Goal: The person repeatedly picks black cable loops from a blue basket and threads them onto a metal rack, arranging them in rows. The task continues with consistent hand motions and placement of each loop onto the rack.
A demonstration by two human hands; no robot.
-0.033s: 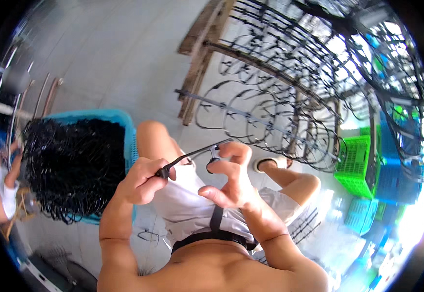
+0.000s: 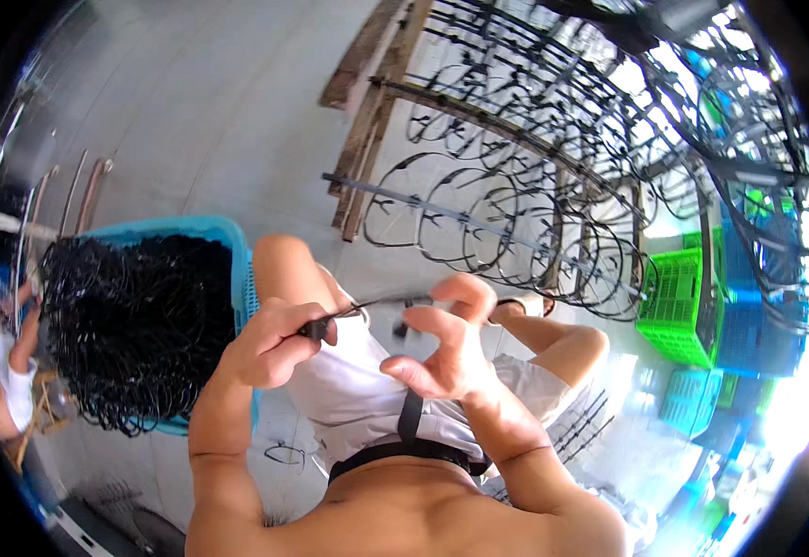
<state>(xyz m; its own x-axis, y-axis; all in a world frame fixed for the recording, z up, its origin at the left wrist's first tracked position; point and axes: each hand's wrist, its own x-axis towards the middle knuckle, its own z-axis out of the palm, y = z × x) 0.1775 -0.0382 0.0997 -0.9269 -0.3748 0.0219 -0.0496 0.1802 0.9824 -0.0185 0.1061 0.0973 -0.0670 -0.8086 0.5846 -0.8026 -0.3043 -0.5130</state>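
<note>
My left hand (image 2: 277,343) is closed round the thick dark end of a thin black plastic strip (image 2: 360,306). The strip reaches over my lap toward my right hand (image 2: 446,339), its far part smeared by motion. My right hand has its thumb held away from its bent fingers. A small dark piece (image 2: 401,327) shows as a blur beside these fingertips, and I cannot make out whether it joins the strip. To my left stands a light-blue basket (image 2: 245,269) heaped with a tangle of thin black pieces (image 2: 135,325).
A wooden rack (image 2: 377,130) with rows of looped black parts (image 2: 497,209) stands ahead to the right. Green crates (image 2: 674,306) and blue crates (image 2: 757,325) lie beyond it. Another person (image 2: 14,371) sits at far left. A small black loop (image 2: 284,453) lies on the floor.
The strip's far part has dropped lower and blurred near my right fingers. My left hand keeps its hold. The surroundings have shifted slightly in view.
</note>
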